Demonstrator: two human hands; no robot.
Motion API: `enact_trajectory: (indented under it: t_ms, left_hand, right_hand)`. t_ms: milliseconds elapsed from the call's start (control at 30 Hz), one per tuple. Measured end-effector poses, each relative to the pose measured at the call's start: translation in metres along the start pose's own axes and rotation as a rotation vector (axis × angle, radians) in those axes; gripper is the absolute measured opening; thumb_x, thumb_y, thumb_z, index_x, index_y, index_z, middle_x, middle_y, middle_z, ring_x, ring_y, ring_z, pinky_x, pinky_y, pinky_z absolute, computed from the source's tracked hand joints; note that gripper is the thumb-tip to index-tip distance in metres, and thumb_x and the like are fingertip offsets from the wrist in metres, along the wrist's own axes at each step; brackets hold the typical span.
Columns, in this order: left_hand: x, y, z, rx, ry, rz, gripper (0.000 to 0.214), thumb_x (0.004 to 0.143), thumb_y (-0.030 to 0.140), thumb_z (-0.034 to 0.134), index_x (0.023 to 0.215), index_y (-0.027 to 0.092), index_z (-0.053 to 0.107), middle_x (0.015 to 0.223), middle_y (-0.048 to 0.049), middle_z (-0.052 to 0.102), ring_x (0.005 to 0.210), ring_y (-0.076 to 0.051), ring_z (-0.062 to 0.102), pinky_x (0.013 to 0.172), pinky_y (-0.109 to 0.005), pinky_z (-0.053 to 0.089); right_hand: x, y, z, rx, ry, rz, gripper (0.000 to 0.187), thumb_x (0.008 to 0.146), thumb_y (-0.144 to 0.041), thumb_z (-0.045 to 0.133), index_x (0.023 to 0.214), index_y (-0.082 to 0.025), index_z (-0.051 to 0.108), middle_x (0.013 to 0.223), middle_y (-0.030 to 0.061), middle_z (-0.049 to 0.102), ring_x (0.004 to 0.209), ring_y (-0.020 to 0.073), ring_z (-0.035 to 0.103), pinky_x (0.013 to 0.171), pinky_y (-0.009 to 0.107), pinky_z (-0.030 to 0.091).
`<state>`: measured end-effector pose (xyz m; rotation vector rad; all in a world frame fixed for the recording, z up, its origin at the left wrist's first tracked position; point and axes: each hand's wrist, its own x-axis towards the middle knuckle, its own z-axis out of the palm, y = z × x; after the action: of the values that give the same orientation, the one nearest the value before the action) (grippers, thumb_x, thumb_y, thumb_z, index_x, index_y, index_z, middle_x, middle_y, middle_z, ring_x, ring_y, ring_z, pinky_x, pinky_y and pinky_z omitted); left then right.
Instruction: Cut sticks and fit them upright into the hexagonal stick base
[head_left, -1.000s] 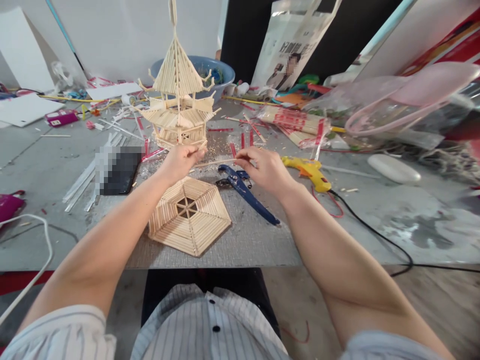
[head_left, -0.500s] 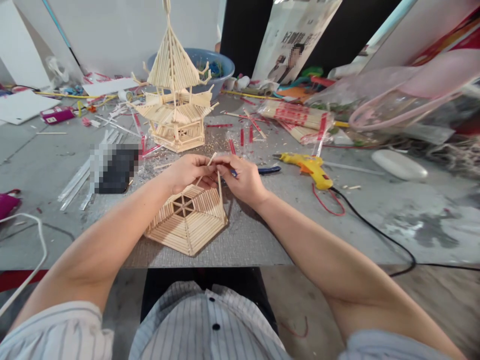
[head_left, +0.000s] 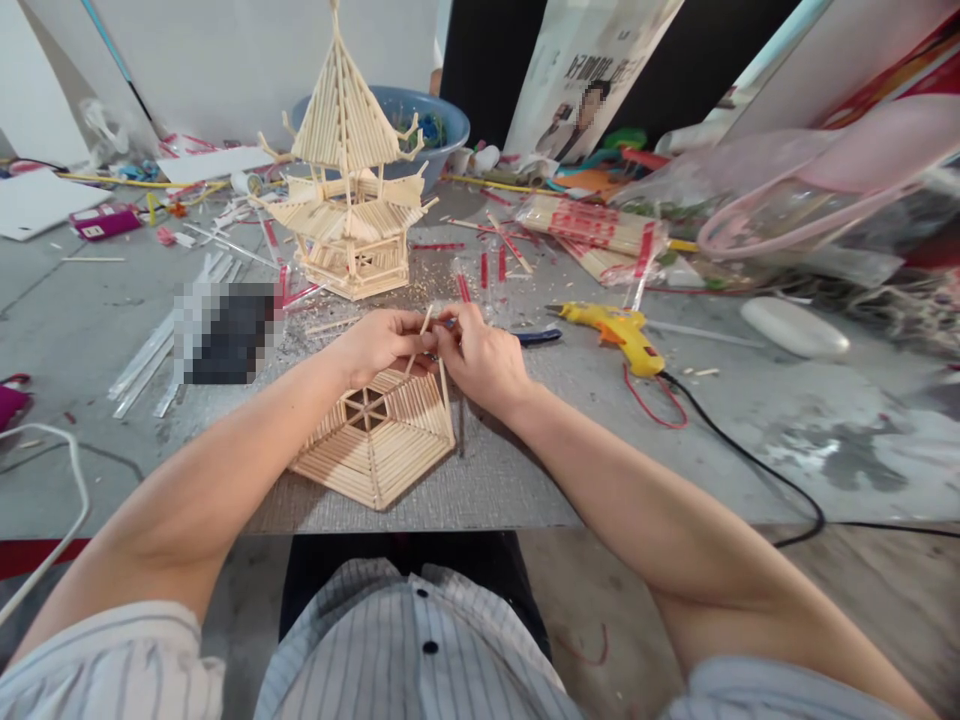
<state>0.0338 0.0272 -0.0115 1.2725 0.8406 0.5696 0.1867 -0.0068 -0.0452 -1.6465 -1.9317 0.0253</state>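
Observation:
My left hand (head_left: 394,343) pinches a thin wooden stick (head_left: 418,343) that slants up past its fingertips. Closed as well, my right hand (head_left: 478,352) meets it at the fingertips, beside the upper end of another stick (head_left: 445,400) that rises from the right corner of a hexagonal stick panel (head_left: 375,465). Whether the right fingers grip that second stick is hard to make out. The panel lies flat under both hands, with a spoked opening in its middle. Behind it stands a pagoda model (head_left: 349,210) made of the same sticks.
A yellow glue gun (head_left: 619,335) with a black cord lies to the right, near a white oval object (head_left: 795,328). Blue-handled pliers (head_left: 538,338) rest behind my right hand. Clear glue sticks (head_left: 154,350), a blurred dark object (head_left: 231,335) and packs of sticks (head_left: 592,225) surround the work.
My hands have shifted slightly at the panel's far edge, and the right hand has turned a little. The stick in my left fingers stands somewhat steeper. The panel stays in place.

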Motion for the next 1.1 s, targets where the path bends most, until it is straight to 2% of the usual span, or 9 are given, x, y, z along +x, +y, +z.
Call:
enact_trajectory:
  t_ms: [167, 333, 433, 567, 667, 733, 900, 1000, 1100]
  left_hand:
    - [0.0, -0.001, -0.001, -0.025, -0.051, 0.043, 0.008, 0.073, 0.01, 0.068, 0.08, 0.013, 0.068, 0.069, 0.0002, 0.065, 0.059, -0.007, 0.061, 0.064, -0.023, 0.049]
    - [-0.002, 0.002, 0.004, -0.024, -0.018, 0.074, 0.011, 0.074, 0.005, 0.066, 0.081, 0.012, 0.069, 0.063, 0.0019, 0.063, 0.053, -0.006, 0.058, 0.061, -0.023, 0.048]
    - [-0.001, 0.005, 0.003, -0.039, 0.088, 0.119, 0.018, 0.075, 0.004, 0.064, 0.091, 0.012, 0.068, 0.063, 0.0026, 0.062, 0.052, -0.005, 0.057, 0.06, -0.023, 0.049]
    - [0.001, 0.011, -0.01, -0.097, 0.305, 0.196, 0.023, 0.079, 0.004, 0.059, 0.1, 0.012, 0.063, 0.065, 0.0024, 0.063, 0.056, -0.007, 0.06, 0.066, -0.024, 0.051]
    - [0.004, 0.014, -0.02, -0.144, 0.429, 0.238, 0.022, 0.081, 0.004, 0.056, 0.1, 0.013, 0.062, 0.065, 0.0023, 0.063, 0.058, -0.007, 0.061, 0.067, -0.023, 0.051]
    - [0.005, 0.015, -0.023, -0.172, 0.462, 0.254, 0.021, 0.081, 0.004, 0.055, 0.098, 0.014, 0.062, 0.064, 0.0026, 0.061, 0.06, -0.008, 0.061, 0.068, -0.023, 0.051]
    - [0.003, 0.013, -0.016, -0.212, 0.414, 0.257, 0.018, 0.083, 0.009, 0.056, 0.098, 0.016, 0.062, 0.073, 0.0006, 0.065, 0.068, -0.009, 0.064, 0.075, -0.025, 0.051]
    - [0.0, 0.012, -0.006, -0.249, 0.33, 0.226, 0.011, 0.084, 0.011, 0.056, 0.092, 0.016, 0.062, 0.076, 0.0, 0.066, 0.072, -0.01, 0.065, 0.076, -0.027, 0.051]
    - [-0.003, 0.01, 0.002, -0.258, 0.227, 0.218, 0.008, 0.085, 0.01, 0.055, 0.08, 0.014, 0.061, 0.071, 0.0007, 0.065, 0.066, -0.008, 0.063, 0.074, -0.026, 0.051]
  right_hand:
    - [-0.002, 0.002, 0.004, 0.045, 0.109, -0.037, 0.031, 0.091, -0.036, 0.037, 0.113, -0.02, 0.051, 0.074, 0.0039, 0.069, 0.055, 0.0165, 0.058, 0.049, 0.026, 0.035]
    - [-0.002, 0.003, 0.003, 0.091, 0.127, -0.058, 0.032, 0.092, -0.037, 0.036, 0.115, -0.02, 0.049, 0.085, 0.0068, 0.07, 0.062, 0.0184, 0.062, 0.053, 0.028, 0.04]
    - [-0.002, 0.006, -0.002, 0.203, 0.133, -0.122, 0.033, 0.092, -0.039, 0.035, 0.116, -0.019, 0.047, 0.086, 0.0068, 0.068, 0.069, 0.0185, 0.064, 0.059, 0.029, 0.044]
    - [-0.003, 0.011, -0.007, 0.409, 0.078, -0.348, 0.034, 0.091, -0.042, 0.04, 0.114, -0.017, 0.045, 0.082, 0.003, 0.065, 0.063, 0.0117, 0.059, 0.06, 0.026, 0.045]
    - [-0.004, 0.012, -0.005, 0.421, 0.005, -0.474, 0.036, 0.088, -0.042, 0.048, 0.115, -0.017, 0.047, 0.078, 0.0003, 0.063, 0.06, 0.0094, 0.056, 0.058, 0.024, 0.045]
    - [-0.005, 0.01, -0.003, 0.39, 0.002, -0.506, 0.032, 0.088, -0.037, 0.049, 0.113, -0.017, 0.05, 0.076, 0.0001, 0.062, 0.06, 0.0094, 0.056, 0.059, 0.024, 0.045]
    - [-0.005, 0.009, 0.002, 0.379, -0.015, -0.506, 0.022, 0.089, -0.036, 0.05, 0.101, -0.018, 0.057, 0.075, 0.0011, 0.062, 0.063, 0.0107, 0.056, 0.062, 0.025, 0.046]
    - [-0.004, 0.01, 0.002, 0.386, -0.021, -0.491, 0.022, 0.089, -0.037, 0.052, 0.096, -0.018, 0.057, 0.074, 0.0014, 0.062, 0.064, 0.0115, 0.057, 0.061, 0.025, 0.045]
    - [-0.004, 0.012, 0.002, 0.392, -0.009, -0.473, 0.023, 0.087, -0.04, 0.056, 0.094, -0.018, 0.056, 0.075, 0.0016, 0.063, 0.062, 0.0113, 0.057, 0.059, 0.025, 0.045]
